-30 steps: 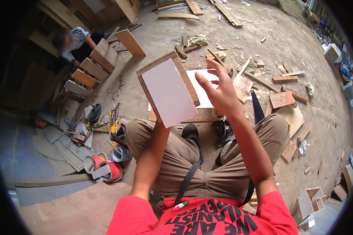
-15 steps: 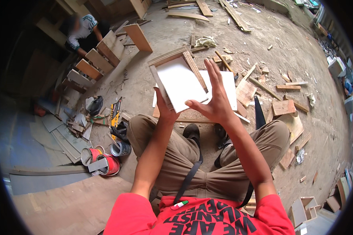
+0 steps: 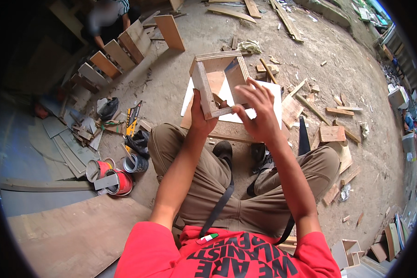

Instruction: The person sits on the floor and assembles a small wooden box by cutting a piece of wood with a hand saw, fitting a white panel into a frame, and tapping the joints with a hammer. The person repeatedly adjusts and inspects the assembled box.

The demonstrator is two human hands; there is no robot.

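Note:
My left hand (image 3: pixel 203 116) grips the near left corner of a small wooden box frame (image 3: pixel 200 76) with plywood sides. The frame is tilted up, its open middle facing me, with some fingers showing inside it. Over its right wall, my right hand (image 3: pixel 260 109) has fingers apart and slightly bent; the thumb tip is at the near right corner. Whether those fingers press on the wood, I cannot tell. Beneath the frame, a white board (image 3: pixel 276 99) lies on a low wooden support (image 3: pixel 231 137) in front of my feet.
A handsaw (image 3: pixel 303 139) stands by my right knee, near a wood block (image 3: pixel 332 134) and scattered offcuts. Paint cans (image 3: pixel 120 182) and a black and yellow saw (image 3: pixel 133 121) are at left. Upright boards (image 3: pixel 105 67) stand far left, where another person (image 3: pixel 109 21) crouches.
The box frame has turned in my hands: its white face no longer shows, and the open inside does. My right hand has dropped slightly, its fingers now more bent. The view has shifted a little.

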